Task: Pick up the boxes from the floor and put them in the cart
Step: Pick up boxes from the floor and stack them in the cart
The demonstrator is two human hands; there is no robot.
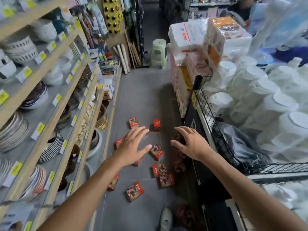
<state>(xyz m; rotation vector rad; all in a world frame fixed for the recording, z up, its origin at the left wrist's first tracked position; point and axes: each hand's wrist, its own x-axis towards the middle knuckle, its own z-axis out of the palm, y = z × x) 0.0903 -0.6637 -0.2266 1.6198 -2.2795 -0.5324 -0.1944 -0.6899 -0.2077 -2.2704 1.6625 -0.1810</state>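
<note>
Several small red-and-brown boxes lie scattered on the grey aisle floor, among them one near my foot (134,191), a pair side by side (163,175), one under my hands (156,152) and one standing upright farther off (156,125). My left hand (133,145) reaches forward over the boxes with fingers spread and holds nothing. My right hand (190,143) is stretched out beside it, fingers relaxed and empty. The black wire cart (221,144) stands on the right with a grey bag inside it.
Wooden shelves (50,104) of plates and bowls line the left side. Stacked white plastic tubs (266,97) and wrapped tissue packs (200,47) fill the right. A pale green stool (159,53) stands at the aisle's far end. My shoe (165,219) shows at the bottom.
</note>
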